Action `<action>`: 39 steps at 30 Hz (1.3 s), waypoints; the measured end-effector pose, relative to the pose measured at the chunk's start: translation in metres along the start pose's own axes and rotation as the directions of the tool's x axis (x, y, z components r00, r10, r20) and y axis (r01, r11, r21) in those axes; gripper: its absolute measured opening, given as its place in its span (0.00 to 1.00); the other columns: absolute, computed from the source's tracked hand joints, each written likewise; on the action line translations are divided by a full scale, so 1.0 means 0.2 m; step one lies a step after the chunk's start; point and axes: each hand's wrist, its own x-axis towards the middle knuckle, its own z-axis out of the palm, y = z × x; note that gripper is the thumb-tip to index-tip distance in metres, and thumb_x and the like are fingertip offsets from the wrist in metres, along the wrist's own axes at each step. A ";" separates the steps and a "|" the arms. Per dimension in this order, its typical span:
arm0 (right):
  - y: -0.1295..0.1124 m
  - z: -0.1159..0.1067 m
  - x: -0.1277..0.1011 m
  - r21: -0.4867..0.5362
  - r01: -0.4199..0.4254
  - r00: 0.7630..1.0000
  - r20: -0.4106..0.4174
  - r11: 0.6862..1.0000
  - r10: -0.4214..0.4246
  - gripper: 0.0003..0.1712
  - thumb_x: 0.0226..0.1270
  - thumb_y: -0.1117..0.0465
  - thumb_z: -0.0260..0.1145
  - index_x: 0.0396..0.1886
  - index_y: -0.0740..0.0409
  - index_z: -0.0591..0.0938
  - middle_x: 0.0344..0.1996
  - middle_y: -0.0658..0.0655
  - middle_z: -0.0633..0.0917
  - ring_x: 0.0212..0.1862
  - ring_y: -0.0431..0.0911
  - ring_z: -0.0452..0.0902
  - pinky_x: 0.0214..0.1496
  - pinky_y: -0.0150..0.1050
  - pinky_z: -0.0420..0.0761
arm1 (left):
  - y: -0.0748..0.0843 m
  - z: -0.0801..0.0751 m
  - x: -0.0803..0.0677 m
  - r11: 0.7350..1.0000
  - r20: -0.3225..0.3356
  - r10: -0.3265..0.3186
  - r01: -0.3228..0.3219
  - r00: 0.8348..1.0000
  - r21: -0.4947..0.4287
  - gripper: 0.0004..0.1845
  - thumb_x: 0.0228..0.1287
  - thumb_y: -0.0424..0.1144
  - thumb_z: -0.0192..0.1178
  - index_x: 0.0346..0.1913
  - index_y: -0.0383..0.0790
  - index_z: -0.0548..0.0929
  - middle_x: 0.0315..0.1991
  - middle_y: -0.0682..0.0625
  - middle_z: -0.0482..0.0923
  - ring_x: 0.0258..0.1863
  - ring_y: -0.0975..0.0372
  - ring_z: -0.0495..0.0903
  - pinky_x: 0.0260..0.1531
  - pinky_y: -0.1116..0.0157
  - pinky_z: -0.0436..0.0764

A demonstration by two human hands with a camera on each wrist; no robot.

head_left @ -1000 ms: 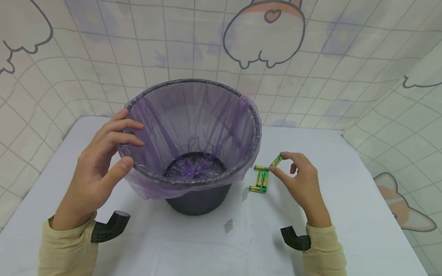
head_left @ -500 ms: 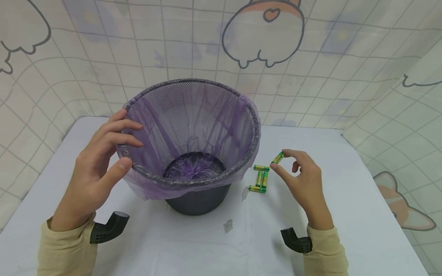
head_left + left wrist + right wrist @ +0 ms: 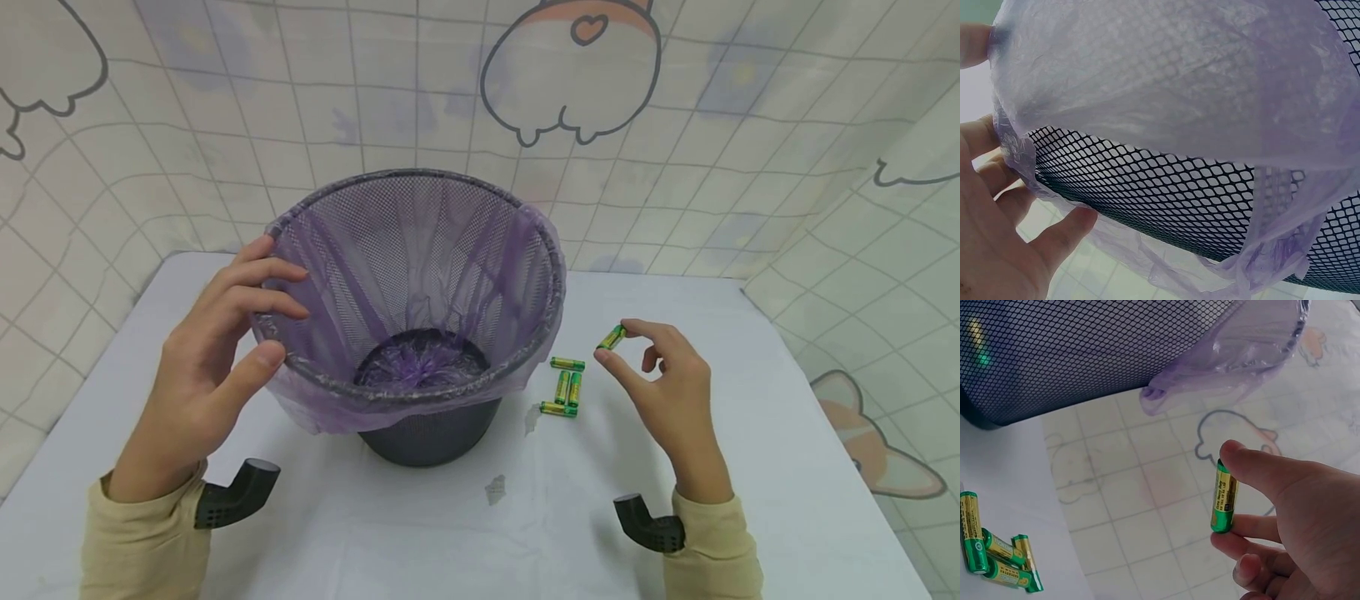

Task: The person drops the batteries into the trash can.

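Observation:
My right hand [image 3: 667, 392] pinches a small green-and-gold battery [image 3: 611, 337] between thumb and fingertip, by its two ends. In the right wrist view the held battery [image 3: 1224, 497] stands nearly upright, clear of the table. Several loose batteries [image 3: 567, 364] lie close together on the white table, left of that hand. My left hand [image 3: 202, 358] grips the left rim of a black mesh wastebasket [image 3: 431, 433], its fingers over the edge and its thumb outside. A thin purple bin liner [image 3: 322, 408] is folded over the rim; its bunched bottom shows inside.
The white table [image 3: 420, 533] carries two small grey patches [image 3: 496, 491] in front of the basket. A cloth with grid lines and cartoon corgis [image 3: 573, 75] hangs behind and at the sides. Through the mesh, the right wrist view shows a green-and-gold piece [image 3: 979, 340]; its exact place is unclear.
My right hand has lifted the pinched battery away from the others, moving slightly right and farther up in the view. The left hand stays at the basket rim.

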 end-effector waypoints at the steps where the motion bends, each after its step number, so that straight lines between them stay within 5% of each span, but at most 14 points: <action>1: 0.00 0.00 0.00 0.006 0.000 1.000 -0.002 1.000 0.000 0.25 0.51 0.60 0.77 0.51 0.58 0.83 0.36 0.56 0.81 0.30 0.42 0.62 0.33 0.29 0.60 | 0.00 0.00 0.00 1.000 0.000 -0.001 0.001 1.000 0.003 0.08 0.62 0.27 0.55 0.41 0.24 0.79 0.57 0.41 0.74 0.74 0.44 0.53 0.75 0.62 0.60; 39: -0.10 -0.07 -0.01 0.082 0.085 0.992 -0.096 0.993 -0.077 0.25 0.48 0.63 0.78 0.50 0.57 0.84 0.35 0.48 0.79 0.31 0.37 0.63 0.32 0.27 0.61 | 0.00 0.00 0.00 1.000 0.009 -0.017 0.017 1.000 0.016 0.08 0.62 0.26 0.53 0.42 0.25 0.79 0.58 0.40 0.74 0.74 0.44 0.52 0.74 0.64 0.63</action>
